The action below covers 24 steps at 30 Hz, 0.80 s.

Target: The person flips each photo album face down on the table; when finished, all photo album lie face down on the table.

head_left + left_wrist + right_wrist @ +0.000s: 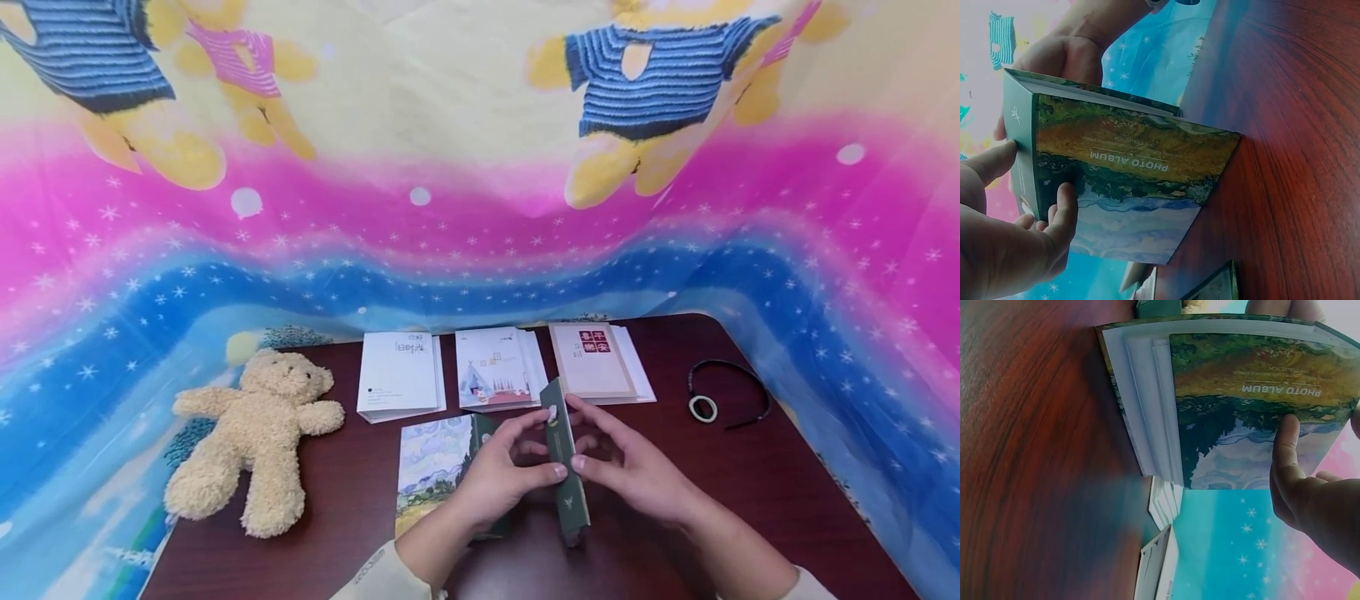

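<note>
Between the left hand (495,467) and the right hand (639,473), over the worktop (352,508), a green-spined photo album (560,442) is held upright, spine uppermost. The left hand is clamped on its left side, thumb on the spine; the right hand clamps the opposite side, one finger against the cover.

A dark red-brown table (348,508) shows wood grain. Bear-printed cloth (465,217) hangs behind the table and along its left and right sides.
</note>
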Motion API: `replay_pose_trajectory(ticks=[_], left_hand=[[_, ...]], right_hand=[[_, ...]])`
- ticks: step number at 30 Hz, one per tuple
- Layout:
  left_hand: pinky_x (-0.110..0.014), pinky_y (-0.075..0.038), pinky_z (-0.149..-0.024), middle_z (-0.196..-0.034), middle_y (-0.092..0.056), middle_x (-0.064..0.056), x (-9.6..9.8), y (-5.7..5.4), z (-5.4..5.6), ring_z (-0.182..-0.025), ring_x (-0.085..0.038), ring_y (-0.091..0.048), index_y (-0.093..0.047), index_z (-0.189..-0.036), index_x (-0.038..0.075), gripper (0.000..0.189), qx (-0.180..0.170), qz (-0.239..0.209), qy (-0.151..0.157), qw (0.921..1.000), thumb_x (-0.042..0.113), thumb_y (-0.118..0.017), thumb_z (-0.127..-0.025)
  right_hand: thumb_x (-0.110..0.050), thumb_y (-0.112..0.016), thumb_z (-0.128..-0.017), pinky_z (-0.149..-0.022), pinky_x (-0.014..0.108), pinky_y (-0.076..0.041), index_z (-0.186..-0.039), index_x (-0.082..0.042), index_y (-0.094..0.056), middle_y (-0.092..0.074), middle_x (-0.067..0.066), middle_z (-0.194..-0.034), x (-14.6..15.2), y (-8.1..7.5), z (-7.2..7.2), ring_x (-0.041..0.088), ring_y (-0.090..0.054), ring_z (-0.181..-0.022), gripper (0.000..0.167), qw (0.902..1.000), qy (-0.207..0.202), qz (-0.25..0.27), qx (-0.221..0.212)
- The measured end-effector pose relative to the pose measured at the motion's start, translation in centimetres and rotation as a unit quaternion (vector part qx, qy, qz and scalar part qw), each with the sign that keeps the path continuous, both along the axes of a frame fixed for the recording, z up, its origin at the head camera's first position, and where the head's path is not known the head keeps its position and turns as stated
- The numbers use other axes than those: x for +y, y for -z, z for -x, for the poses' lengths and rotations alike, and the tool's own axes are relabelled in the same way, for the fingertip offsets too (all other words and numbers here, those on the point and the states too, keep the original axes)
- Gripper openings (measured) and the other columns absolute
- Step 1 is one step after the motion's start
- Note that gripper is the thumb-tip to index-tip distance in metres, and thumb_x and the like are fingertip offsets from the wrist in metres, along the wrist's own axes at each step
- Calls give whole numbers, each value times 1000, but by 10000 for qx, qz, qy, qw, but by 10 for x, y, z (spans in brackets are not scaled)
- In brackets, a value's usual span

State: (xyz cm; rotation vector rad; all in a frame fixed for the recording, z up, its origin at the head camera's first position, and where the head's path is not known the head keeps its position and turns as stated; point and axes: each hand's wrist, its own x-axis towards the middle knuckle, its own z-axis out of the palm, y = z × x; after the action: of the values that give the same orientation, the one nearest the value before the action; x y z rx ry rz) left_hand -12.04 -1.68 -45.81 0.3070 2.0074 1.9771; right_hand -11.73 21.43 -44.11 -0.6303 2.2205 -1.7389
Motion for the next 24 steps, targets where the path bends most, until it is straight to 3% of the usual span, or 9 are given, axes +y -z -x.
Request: replay_pose_trajectory(ticks=[8, 13, 17, 24], left_hand=[[-29, -56, -84, -134, -58, -2, 8, 3, 2, -115, -26, -65, -57, -147, 22, 69, 41, 15, 95, 9999, 18, -86, -85], [-27, -57, -83, -135, -57, -3, 13, 6, 2, -118, -30, -64, -54, -150, 20, 72, 51, 21, 161, 9999, 18, -86, -85], [-28, -58, -81, -137, -56, -3, 16, 8, 2, -118, -29, -64, -53, -150, 21, 72, 20, -31, 180, 9998, 17, -86, -85], [-31, -58, -81, -139, -55, -3, 19, 15, 1, -115, -23, -62, -50, -153, 24, 75, -200, -150, 249, 9994, 16, -84, -87]], right_hand=[[-18, -70, -101, -85, 32, -58, -160, -22, -41, -61, 15, -130, 9, -2, -2, 24, -65, -109, 67, 9992, 199, -346, -29], [-16, -69, -101, -83, 31, -58, -153, -17, -50, -63, 17, -122, 15, -2, -4, 23, -65, -104, 55, 9991, 254, -324, 111], [-13, -68, -102, -81, 31, -58, -146, -12, -56, -62, 19, -122, 17, -2, -5, 22, -65, -102, 45, 9988, 258, -294, 294], [-17, -70, -101, -82, 32, -59, -144, -14, -56, -63, 16, -129, 20, 0, -6, 20, -67, -106, 46, 9984, 426, -351, 98]])
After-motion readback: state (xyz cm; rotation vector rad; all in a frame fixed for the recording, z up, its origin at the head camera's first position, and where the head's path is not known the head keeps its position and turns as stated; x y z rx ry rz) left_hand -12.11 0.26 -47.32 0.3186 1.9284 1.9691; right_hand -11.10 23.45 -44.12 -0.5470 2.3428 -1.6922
